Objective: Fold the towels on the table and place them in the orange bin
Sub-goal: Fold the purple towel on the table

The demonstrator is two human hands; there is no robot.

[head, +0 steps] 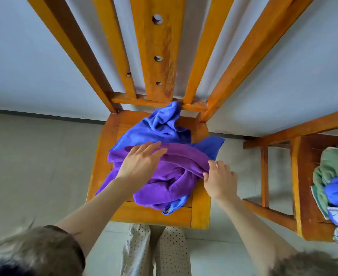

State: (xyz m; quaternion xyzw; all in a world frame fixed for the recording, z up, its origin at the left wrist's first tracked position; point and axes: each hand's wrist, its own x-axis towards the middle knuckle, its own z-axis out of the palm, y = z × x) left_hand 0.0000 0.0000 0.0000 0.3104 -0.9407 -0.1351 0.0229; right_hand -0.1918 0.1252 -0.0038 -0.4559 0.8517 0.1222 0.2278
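A crumpled purple towel (174, 176) lies on the seat of a wooden chair (156, 216), on top of a blue towel (156, 126) that reaches up to the chair's back rail. My left hand (142, 162) rests flat on the purple towel's upper fold, fingers spread. At the towel's right edge my right hand (219, 180) pinches the purple cloth between thumb and fingers. No orange bin is in view.
A second wooden chair (299, 186) stands to the right, holding a pile of green, blue and pale towels (335, 186). A white wall lies behind the chairs, grey floor on the left. My dotted trousers (156, 251) are below the seat.
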